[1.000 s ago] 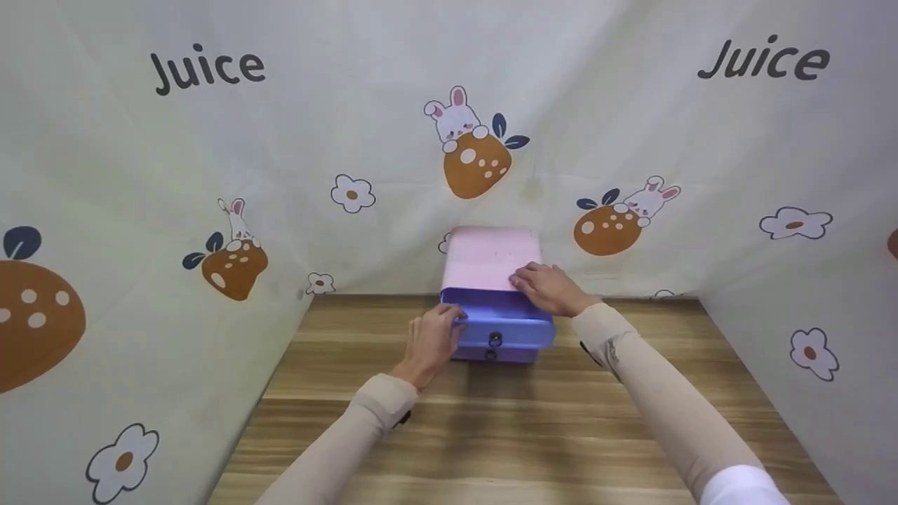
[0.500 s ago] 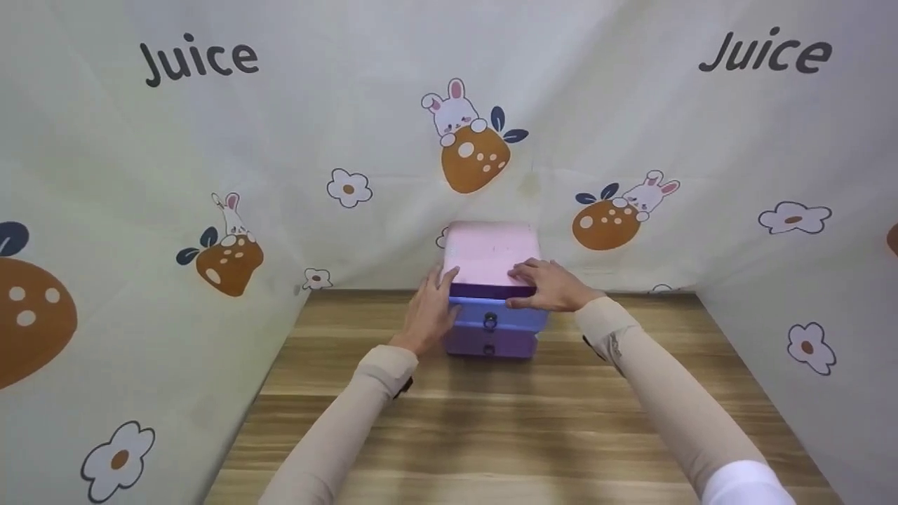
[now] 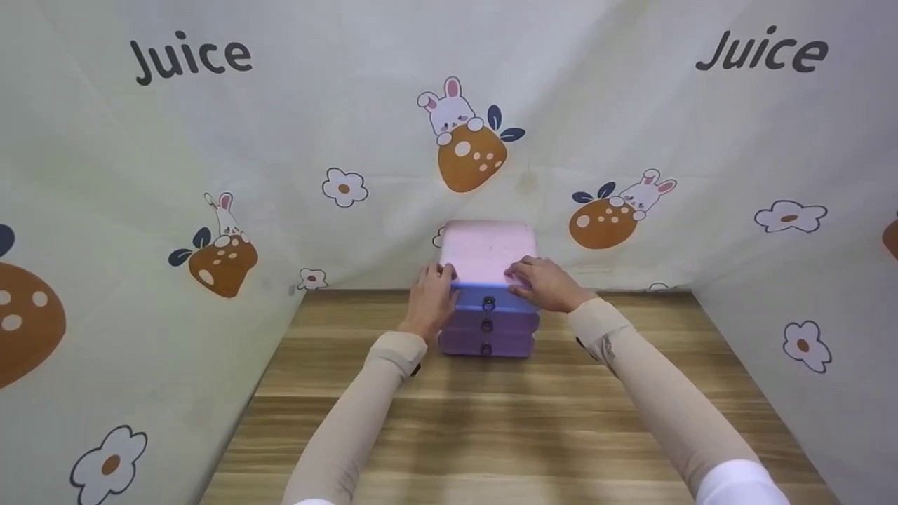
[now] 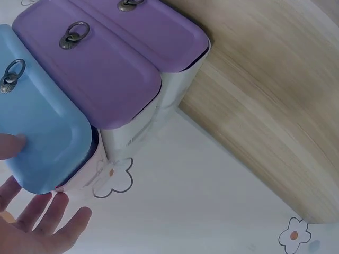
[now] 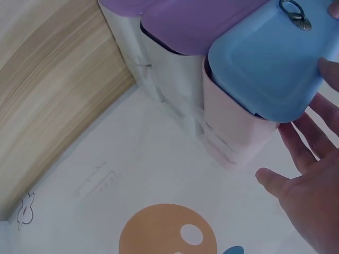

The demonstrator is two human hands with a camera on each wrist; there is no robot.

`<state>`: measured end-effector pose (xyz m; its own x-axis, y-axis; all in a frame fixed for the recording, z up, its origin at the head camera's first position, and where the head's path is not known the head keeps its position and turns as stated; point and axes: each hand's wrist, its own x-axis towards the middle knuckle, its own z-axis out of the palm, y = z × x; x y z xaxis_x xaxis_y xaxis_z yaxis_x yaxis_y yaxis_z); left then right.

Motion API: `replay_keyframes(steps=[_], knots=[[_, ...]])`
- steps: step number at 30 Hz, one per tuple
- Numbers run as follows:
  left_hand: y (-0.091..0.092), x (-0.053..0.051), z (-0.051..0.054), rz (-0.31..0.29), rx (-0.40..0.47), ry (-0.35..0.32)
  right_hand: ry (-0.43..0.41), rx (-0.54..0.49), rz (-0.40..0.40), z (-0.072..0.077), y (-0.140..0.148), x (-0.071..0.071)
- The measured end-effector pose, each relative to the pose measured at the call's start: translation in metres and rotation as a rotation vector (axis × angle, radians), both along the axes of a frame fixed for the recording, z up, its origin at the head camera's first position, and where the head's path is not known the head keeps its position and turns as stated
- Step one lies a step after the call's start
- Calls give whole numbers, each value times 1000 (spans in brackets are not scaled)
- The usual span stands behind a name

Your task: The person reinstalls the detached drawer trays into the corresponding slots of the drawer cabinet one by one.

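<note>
A small drawer cabinet with a pink top stands against the back wall. Its top drawer has a blue front; two purple drawer fronts lie below, each with a metal ring pull. My left hand is at the upper left corner, its thumb on the blue front and its fingers by the pink top. At the upper right corner, my right hand rests fingers on the top, thumb against the blue front. The blue drawer sits inside the pink casing, with a thin dark gap showing along its edge.
The cabinet stands on a wood-grain surface. Pale cloth walls printed with rabbits, fruit and flowers enclose it at the back and both sides. The back wall is right behind the cabinet.
The blue top drawer, pulled well out earlier, has slid back into the cabinet. My left hand moved from the drawer's edge up to the cabinet's corner; my right hand's thumb came down onto the drawer front.
</note>
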<state>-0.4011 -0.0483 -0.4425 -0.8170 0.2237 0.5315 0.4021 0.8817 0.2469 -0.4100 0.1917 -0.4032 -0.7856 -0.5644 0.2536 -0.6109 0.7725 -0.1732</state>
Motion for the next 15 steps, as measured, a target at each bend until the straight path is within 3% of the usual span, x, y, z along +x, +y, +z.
replay_keyframes(steps=[5, 10, 15], knots=[[5, -3, 2, 27, -10, -5, 33, -24, 1, -3, 1, 1], [5, -5, 5, 15, -21, -24, 63, -36, 5, -2, 1, 0], [3, -6, 21, 56, -139, -80, -31, -67, -31, 3, 2, -3]])
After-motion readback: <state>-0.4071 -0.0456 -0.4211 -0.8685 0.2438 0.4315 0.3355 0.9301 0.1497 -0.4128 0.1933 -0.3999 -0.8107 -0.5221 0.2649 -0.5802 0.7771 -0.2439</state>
